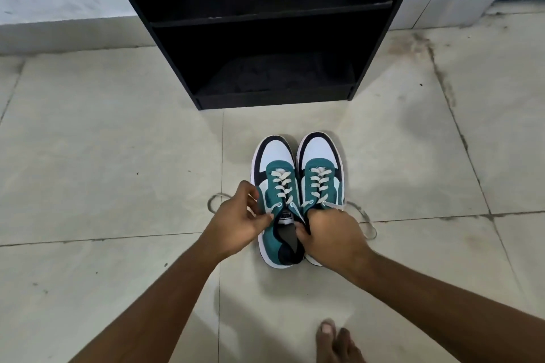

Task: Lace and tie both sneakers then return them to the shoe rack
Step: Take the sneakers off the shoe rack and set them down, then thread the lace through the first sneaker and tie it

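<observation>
So both sneakers sit side by side on the tiled floor [118, 156], toes pointing at the black shoe rack [265, 26], which stands well beyond the hands. The left hand [236, 221] has its grip pinched closed at the outer collar of the left sneaker [275, 186], thumb against fingers, probably on the lace end though I honestly can't make out the lace inside the pinch. The right hand [330, 230] is curled shut over the gap between the two shoes, fingers hooked down at the inner collar, and it covers the heel of the right sneaker [321, 174]; can't tell exactly what it's got. Both shoes look laced up through the eyelets with pale flat laces, but nothing's tied: one loose lace end [216, 202] loops on the floor just outside the left grip, another loose end [365, 221] trails out past the right grip. My take is the step in hand is snugging the left shoe's lace before knotting. To do it well, I'd pull both ends evenly so the tongue stays centred, keep the shoe flat on the floor instead of lifting it, and gather that stray loop in first so it doesn't get caught under the sole. Watch you don't grab the other shoe's lace, they're right next to each other there.
</observation>
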